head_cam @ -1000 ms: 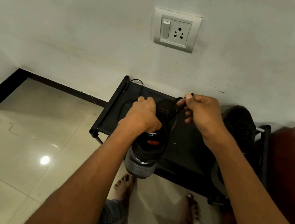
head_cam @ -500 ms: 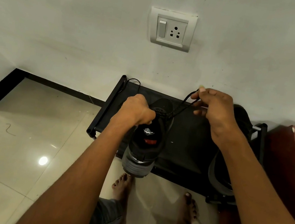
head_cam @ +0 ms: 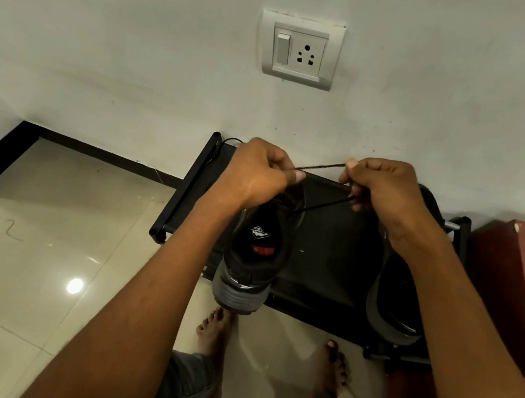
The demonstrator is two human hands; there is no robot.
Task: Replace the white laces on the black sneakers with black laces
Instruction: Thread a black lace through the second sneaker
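Sneaker (head_cam: 253,253) on rack (head_cam: 333,245), heel toward the person. Left hand (head_cam: 258,174) and right hand (head_cam: 384,188), fingers curled, each pinch the black lace (head_cam: 324,166), stretched crosswise between them above the eyelets; both equally near.

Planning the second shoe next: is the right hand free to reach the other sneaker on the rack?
Probably not yet: the right hand pinches the black lace, though the other sneaker lies unblocked just below its forearm.

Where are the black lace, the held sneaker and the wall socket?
black lace (head_cam: 320,166): head view, upper strand between the hands.
held sneaker (head_cam: 256,250): head view, its insole.
wall socket (head_cam: 299,50): head view, faceplate centre.
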